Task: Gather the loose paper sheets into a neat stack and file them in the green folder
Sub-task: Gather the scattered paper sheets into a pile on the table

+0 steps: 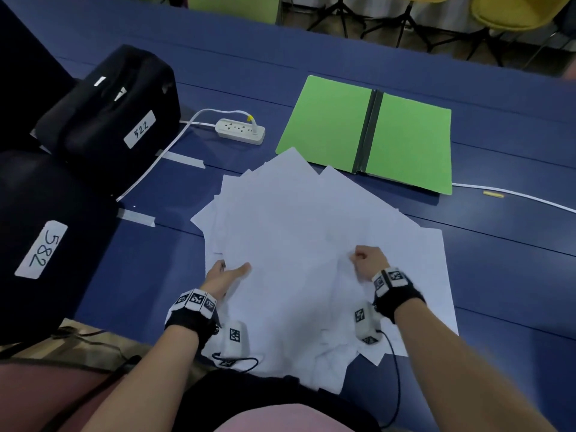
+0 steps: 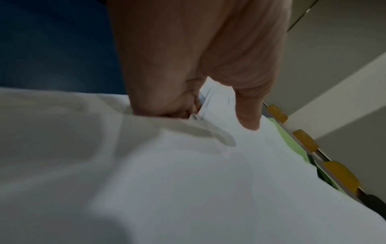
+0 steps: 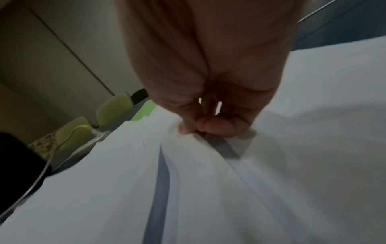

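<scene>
Folder lies ahead and right of the gripped sheets.
The left hand (image 1: 229, 275) and right hand (image 1: 367, 260) each pinch the fanned sheets (image 1: 311, 232) on the desk (image 1: 498, 275); the open folder (image 1: 405, 135) sits beyond, nearer the right hand.

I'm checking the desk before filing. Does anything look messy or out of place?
Yes. The paper sheets lie fanned at mixed angles, some overhanging the table's near edge, while the left hand and right hand grip them. The green folder lies open, empty.
</scene>
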Demonstrator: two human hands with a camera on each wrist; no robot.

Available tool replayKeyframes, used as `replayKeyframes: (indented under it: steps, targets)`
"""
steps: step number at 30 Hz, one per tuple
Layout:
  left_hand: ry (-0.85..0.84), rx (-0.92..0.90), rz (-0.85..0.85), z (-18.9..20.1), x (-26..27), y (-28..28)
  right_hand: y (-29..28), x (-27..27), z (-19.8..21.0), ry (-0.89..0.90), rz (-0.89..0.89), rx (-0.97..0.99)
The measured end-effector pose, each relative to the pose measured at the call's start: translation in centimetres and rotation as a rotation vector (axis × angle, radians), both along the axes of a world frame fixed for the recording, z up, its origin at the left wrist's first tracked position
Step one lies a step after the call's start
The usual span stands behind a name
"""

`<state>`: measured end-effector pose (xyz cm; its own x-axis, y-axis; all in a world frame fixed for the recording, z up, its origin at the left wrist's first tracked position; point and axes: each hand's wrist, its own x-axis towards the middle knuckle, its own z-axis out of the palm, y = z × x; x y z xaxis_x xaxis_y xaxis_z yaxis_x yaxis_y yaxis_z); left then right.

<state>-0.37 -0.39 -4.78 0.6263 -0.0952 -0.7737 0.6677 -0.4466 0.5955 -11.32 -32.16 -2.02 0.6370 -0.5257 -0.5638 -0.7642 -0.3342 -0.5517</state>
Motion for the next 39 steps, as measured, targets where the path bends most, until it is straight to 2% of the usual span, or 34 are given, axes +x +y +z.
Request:
replayKeyframes:
  steps: [3, 5, 7, 9, 10, 13, 16, 18, 21, 25, 28, 30, 32, 35, 37, 39]
  targets:
    - [-0.008, -0.002, 0.016, -0.5, 0.1, -0.1, 2.9, -0.5, -0.5, -0.183, -0.151, 0.103]
    - [-0.015, -0.007, 0.017, 0.8, -0.4, -0.4, 3.2, -0.7, -0.6, -0.238, -0.224, 0.004]
    - [-0.031, -0.021, 0.027, 1.2, -0.7, -0.5, 1.8, -1.7, -0.7, -0.196, -0.401, -0.152]
    - [-0.073, -0.012, 0.023, 1.2, -0.9, -0.5, 0.4, -3.4, -0.7, -0.02, -0.575, -0.26]
    - [-0.092, 0.008, 0.009, 1.0, -1.0, -0.5, 0.0, -4.3, -0.5, 0.051, -0.606, -0.264]
    - [-0.112, 0.045, -0.056, 1.1, -1.1, -0.5, -0.5, -5.4, -0.8, -0.002, -0.547, -0.14]
    - [-0.152, 0.025, -0.078, 1.4, -1.3, -1.0, -0.7, -5.7, -0.6, -0.023, -0.325, -0.027]
    - [-0.226, 0.025, -0.07, 2.1, -1.5, -1.5, -0.7, -5.8, -0.1, -0.034, -0.241, 0.029]
    - [-0.31, 0.018, -0.052, 2.6, -2.1, -1.7, -0.9, -6.6, 0.3, -0.02, -0.182, 0.08]
    - [-0.308, 0.084, 0.002, 2.3, -2.2, -1.1, -0.2, -7.4, 0.5, 0.008, -0.165, 0.19]
    - [-0.288, 0.108, -0.037, 2.6, -2.4, -2.1, 1.3, -6.7, 0.7, 0.036, -0.146, 0.221]
    - [-0.258, 0.135, -0.036, 2.6, -2.2, -2.8, 1.7, -6.2, 0.8, 0.033, -0.178, 0.166]
    - [-0.258, 0.195, -0.003, 2.3, -1.9, -2.9, 1.0, -6.3, 1.0, 0.04, -0.253, 0.024]
    - [-0.247, 0.242, 0.031, 2.1, -1.5, -2.2, -1.3, -7.9, 1.7, 0.027, -0.484, -0.091]
    - [-0.23, 0.262, 0.01, 2.3, -1.4, -2.0, -3.0, -9.4, 1.8, 0.089, -0.604, -0.177]
    - [-0.218, 0.267, -0.016, 2.3, -1.3, -1.9, -4.1, -10.6, 1.8, 0.224, -0.606, -0.268]
